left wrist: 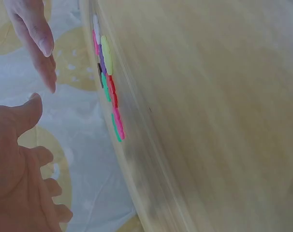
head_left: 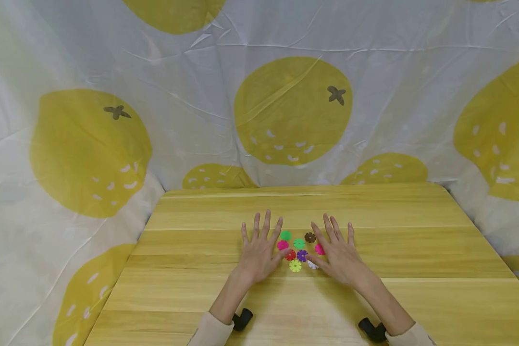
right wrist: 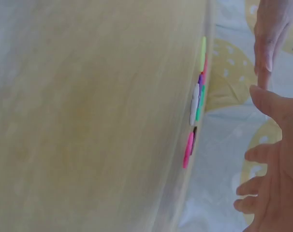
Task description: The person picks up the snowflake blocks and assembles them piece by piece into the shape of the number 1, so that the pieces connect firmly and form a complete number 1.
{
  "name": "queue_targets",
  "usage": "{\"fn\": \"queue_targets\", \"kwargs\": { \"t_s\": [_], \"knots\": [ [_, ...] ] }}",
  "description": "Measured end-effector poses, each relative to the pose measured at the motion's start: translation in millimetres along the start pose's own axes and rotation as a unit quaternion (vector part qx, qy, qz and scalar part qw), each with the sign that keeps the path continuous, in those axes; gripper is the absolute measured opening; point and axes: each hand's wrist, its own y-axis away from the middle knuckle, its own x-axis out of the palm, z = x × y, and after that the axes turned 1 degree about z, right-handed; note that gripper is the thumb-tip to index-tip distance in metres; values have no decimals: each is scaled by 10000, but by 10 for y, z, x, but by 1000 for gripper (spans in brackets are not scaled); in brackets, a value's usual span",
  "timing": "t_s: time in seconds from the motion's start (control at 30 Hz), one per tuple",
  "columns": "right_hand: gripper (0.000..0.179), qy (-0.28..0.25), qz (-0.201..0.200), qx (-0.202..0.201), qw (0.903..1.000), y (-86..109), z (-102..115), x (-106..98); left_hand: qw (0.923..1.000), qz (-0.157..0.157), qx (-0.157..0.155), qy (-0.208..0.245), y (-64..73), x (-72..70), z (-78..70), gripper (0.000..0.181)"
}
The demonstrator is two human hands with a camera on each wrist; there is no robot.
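Both hands hover over the wooden table (head_left: 285, 312) with fingers spread, and neither holds anything. Between them lies a loose group of flat, notched plastic discs. My left hand (head_left: 258, 255) is nearest the magenta disc (head_left: 282, 245) and the red disc (head_left: 290, 255), its thumb overlapping the red one in the head view. My right hand (head_left: 341, 258) partly covers the white disc (head_left: 313, 265) and a second pink disc (head_left: 319, 249). Among the others are a purple disc (head_left: 302, 255), a yellow-green disc (head_left: 295, 265), a brown disc (head_left: 310, 237) and two green discs (head_left: 299, 243).
A pale cloth (head_left: 190, 105) printed with large yellow lemons hangs behind and beside the table. Black curved pieces (head_left: 243, 319) show beside the wrists, close to the sleeves (head_left: 212, 330).
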Motion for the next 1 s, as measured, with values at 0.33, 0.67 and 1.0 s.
{"fn": "queue_targets", "kwargs": {
  "t_s": [0.33,0.67,1.0],
  "knots": [
    [79,-612,181,-12,9980,-10,-65,-41,9996,99,135,219,-37,24,21,78],
    [57,-2604,563,-311,9634,-69,-328,-53,9836,117,469,1735,-112,66,129,71],
    [39,-3448,898,-328,9338,-66,-444,27,9631,419,345,2637,-176,131,170,39]
  ]
}}
